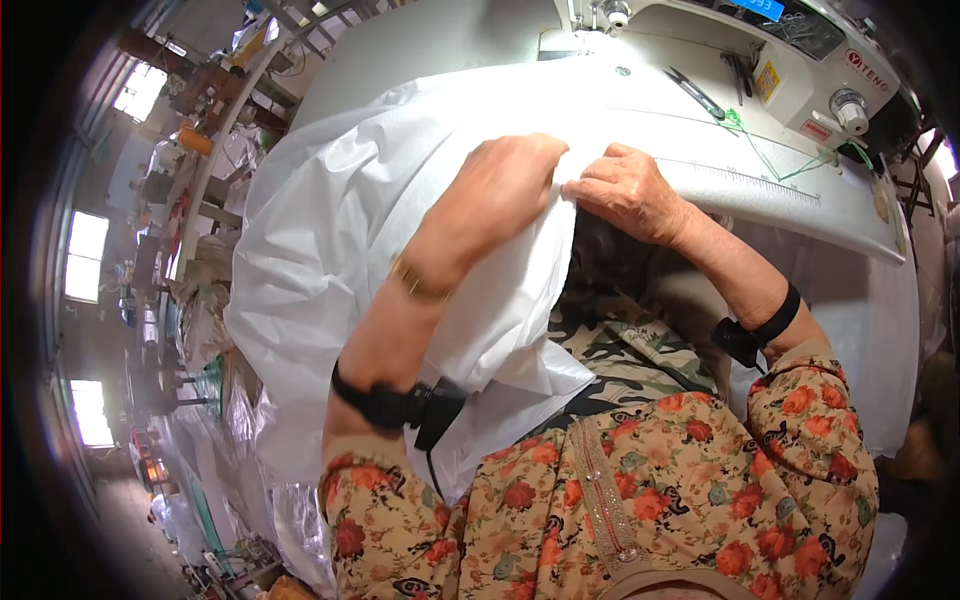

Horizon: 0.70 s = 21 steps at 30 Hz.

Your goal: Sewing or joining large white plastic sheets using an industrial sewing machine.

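A large white fabric (360, 200) spreads over the table's near edge and hangs down across my lap on the left. My left hand (510, 185) is closed on the fabric near its edge, the fingertips partly hidden behind the knuckles. Close beside it, my right hand (625, 190) pinches the same edge between thumb and curled fingers. Both hands are just in front of a sewing machine (850, 75), below its lit needle area (600, 40).
On the pale machine table (740, 165) lie thread snips (697, 95) and a tangle of green thread (745, 125). A ruler scale (745, 172) runs along the near edge. Cluttered racks (215, 130) stand at far left. Camouflage cloth (640, 340) covers my lap.
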### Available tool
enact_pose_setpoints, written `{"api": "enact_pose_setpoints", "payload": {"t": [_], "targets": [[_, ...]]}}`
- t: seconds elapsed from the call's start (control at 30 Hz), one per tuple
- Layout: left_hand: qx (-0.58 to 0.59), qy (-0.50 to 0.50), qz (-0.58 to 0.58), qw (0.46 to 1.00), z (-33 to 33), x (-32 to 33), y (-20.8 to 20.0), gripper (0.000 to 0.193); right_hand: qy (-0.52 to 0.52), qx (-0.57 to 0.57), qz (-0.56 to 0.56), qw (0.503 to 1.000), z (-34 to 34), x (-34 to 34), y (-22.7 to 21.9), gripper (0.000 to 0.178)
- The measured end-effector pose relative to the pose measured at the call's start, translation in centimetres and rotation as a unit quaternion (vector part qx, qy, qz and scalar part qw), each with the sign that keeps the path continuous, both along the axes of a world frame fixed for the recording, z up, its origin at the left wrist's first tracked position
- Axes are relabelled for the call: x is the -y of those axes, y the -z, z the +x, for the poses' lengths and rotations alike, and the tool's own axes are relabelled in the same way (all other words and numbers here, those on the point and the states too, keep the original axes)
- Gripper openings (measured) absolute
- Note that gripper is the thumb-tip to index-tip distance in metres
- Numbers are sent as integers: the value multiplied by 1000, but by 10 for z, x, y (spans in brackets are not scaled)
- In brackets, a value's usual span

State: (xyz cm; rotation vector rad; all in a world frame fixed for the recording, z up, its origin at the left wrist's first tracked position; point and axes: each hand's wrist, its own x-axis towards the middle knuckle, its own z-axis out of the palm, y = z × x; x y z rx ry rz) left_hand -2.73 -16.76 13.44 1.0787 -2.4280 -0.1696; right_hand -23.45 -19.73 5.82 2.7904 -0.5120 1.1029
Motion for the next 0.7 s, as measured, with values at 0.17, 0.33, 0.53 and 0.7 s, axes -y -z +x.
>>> {"api": "enact_pose_setpoints", "payload": {"t": [0.17, 0.33, 0.53, 0.7], "targets": [[-23, -88, 32, 995, -50, 73, 30, 21, -51, 51, -18, 997, 7, 4, 10, 12], [-11, -189, 23, 982, -79, 99, 42, 23, -32, 37, 5, 999, 4, 4, 11, 7], [76, -191, 3, 979, -80, 109, 44, 15, -37, 41, 18, 998, 4, 4, 7, 9], [94, -186, -26, 978, -83, 108, 45, 11, -52, 30, 30, 998, 1, 5, 6, 11]]}}
